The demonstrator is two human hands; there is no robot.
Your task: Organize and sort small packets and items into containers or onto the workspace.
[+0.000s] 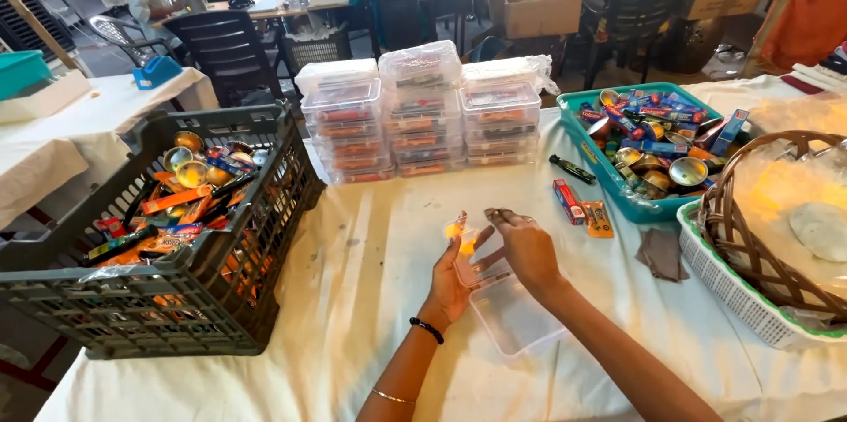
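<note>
My left hand (452, 276) is raised palm-up over the white-covered table, holding a clear plastic lid (481, 256) with a small orange item (455, 231) at its fingertips. My right hand (528, 248) grips the same lid from the right side, fingers pinched at its upper edge. Just below both hands a clear, empty plastic box (514, 318) lies on the cloth.
A dark plastic crate (221, 272) of small packets and shiny cups stands at the left. Stacked clear boxes (422, 113) sit behind. A teal tray (609, 177) of items, loose small packets (582, 203), a white basket (750, 298) and a wicker basket (750, 237) are at right. People sit at far tables.
</note>
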